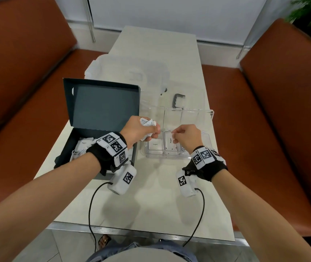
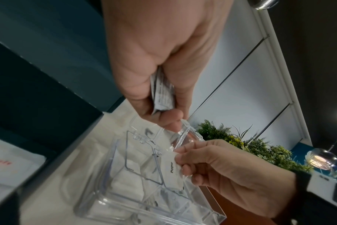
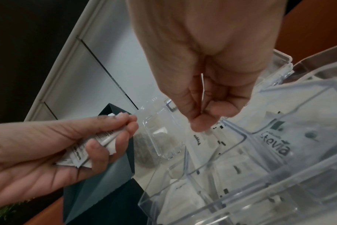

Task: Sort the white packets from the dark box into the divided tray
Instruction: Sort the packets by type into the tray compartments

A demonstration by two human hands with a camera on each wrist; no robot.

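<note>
**Packets, box and tray on counter: stock at hand**

Counter (image 1: 150,205): pale top, flanked by brown benches (image 1: 283,110).

Left hand (image 1: 138,129): held above the gap between box and tray; fingers (image 3: 113,137) curled round a bunch of white packets (image 3: 81,152), printed text visible on them.

Right hand (image 1: 187,137): held over the tray's near row; one packet marked "Pepper" (image 2: 171,169) is pinched between thumb and fingers (image 2: 185,159), its lower end dipped into the middle near compartment.

Box (image 1: 65,148): dark, set on the left of the counter, lid (image 1: 103,106) stood open at the back. Further packets (image 1: 83,146) are seen lying inside, partly hidden by the left wrist.

Tray (image 1: 210,118): clear plastic, divided, just right of the box. A packet marked "Sugar" (image 1: 155,144) is lain in the near left compartment; one marked "Stevia" (image 3: 275,144) is lodged in a compartment to the right of the Pepper one.

Grey handle (image 1: 178,101): lain behind the tray.

Clear bag (image 1: 128,72): lain beyond the box; contents cannot be told.
</note>
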